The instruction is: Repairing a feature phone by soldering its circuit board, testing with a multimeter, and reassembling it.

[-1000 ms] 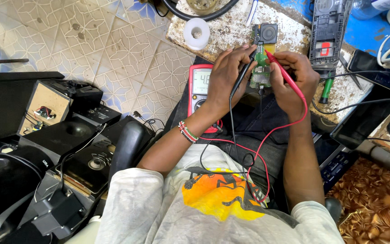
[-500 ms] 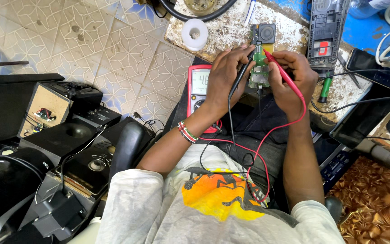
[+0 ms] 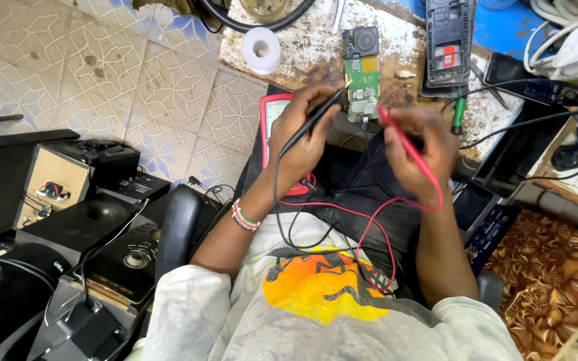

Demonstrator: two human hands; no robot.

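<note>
Left hand (image 3: pixel 302 144) pinches the black probe (image 3: pixel 316 124), right hand (image 3: pixel 419 150) the red probe (image 3: pixel 403 144), both tips angled onto the green circuit board (image 3: pixel 362 83) to meter it.

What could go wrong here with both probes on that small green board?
1. The black probe in the left hand and the red probe in the right hand meet close together on the green circuit board; a slip might bridge contacts.
2. The red lead loops across the lap and could snag.

Patterned tile floor (image 3: pixel 135 73), worn stained workbench (image 3: pixel 309 53), black speaker boxes (image 3: pixel 108 220)
</note>
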